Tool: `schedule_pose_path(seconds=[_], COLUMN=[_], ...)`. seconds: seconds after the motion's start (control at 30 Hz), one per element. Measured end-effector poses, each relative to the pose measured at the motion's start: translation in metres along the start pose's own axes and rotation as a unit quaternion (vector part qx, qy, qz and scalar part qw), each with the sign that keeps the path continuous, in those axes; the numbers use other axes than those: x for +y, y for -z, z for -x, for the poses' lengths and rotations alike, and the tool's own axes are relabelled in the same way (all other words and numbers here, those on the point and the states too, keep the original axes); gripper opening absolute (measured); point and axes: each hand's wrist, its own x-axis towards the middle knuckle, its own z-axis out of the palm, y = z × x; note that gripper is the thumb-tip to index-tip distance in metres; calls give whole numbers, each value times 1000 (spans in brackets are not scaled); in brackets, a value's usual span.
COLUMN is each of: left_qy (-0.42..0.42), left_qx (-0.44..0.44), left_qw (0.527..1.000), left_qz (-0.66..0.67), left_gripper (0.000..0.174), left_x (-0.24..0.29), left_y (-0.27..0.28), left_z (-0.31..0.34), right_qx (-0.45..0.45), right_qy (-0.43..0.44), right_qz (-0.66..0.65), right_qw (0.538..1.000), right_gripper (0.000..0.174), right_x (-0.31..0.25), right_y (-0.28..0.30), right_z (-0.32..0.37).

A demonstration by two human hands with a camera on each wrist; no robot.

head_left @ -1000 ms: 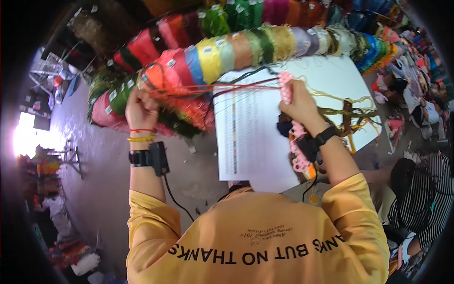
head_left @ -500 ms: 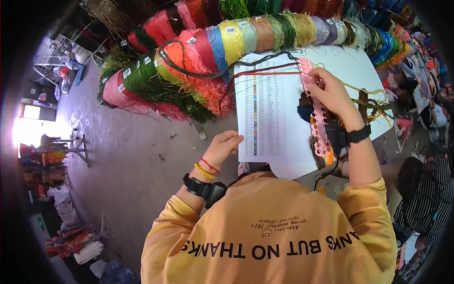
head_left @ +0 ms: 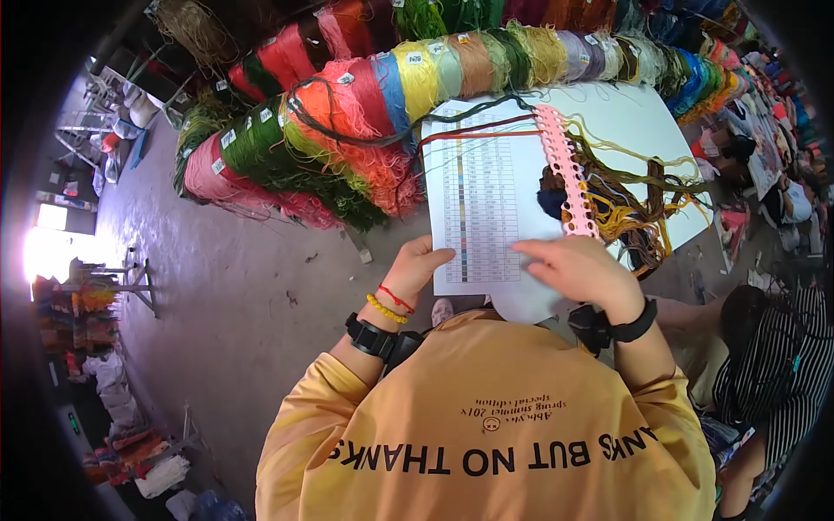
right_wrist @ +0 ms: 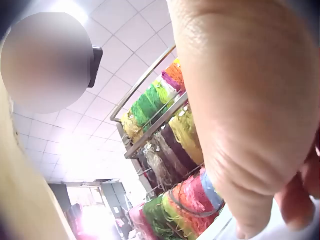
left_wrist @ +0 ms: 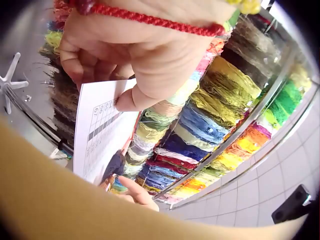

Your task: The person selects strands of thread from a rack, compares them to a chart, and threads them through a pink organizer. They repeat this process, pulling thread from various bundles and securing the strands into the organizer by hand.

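Observation:
A printed sheet (head_left: 486, 217) with a table of rows and a column of colour patches lies in front of me. My left hand (head_left: 413, 266) pinches its left edge between thumb and fingers; the left wrist view shows the thumb on top of the paper (left_wrist: 95, 137). Over the sheet's lower right part is my right hand (head_left: 598, 273), index finger stretched toward the rows. Just beyond it lies a pink strip (head_left: 563, 165) punched with holes. Red yarn (head_left: 482, 134) and dark green yarn (head_left: 491, 102) run left from its upper end, and brown and yellow threads (head_left: 634, 204) spread to its right.
Labelled skeins in many colours (head_left: 469, 65) hang along a rack across the far side. A white board (head_left: 638, 122) lies under the threads. At the right sits a person in striped clothing (head_left: 786, 347). Grey floor (head_left: 278, 313) extends on the left.
My left hand dropped the red strands it stretched by the skeins and came down to the sheet's left edge. My right hand left the pink strip and moved down over the printed rows.

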Motion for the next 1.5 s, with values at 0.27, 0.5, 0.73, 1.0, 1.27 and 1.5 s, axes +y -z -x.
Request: schedule_pose_path(seconds=[0.27,0.5,0.73,1.0,1.27,1.5], left_qy=[-12,-29,-31,-42,-37,-27], left_qx=[0,15,22,62,120,172], left_qw=[1000,998,991,990,991,984], left_qz=[-4,-53,-128,-119,-41,-44], left_gripper=[27,27,28,29,26,25], left_x=[0,2,7,1,4,2], left_y=[-6,-12,-15,-16,-35,-45], left_z=[2,6,10,6,11,15], right_qx=[-79,-73,-58,178,283,345], right_qy=[-42,-50,-42,-37,-10,-122], right_qz=[69,52,-67,-142,52,32], right_qw=[994,995,995,973,958,930], right_gripper=[44,43,34,13,17,21], right_x=[-21,-17,8,69,197,254], right_y=[-15,-1,40,185,222,229], right_z=[-3,7,20,21,-133,-225])
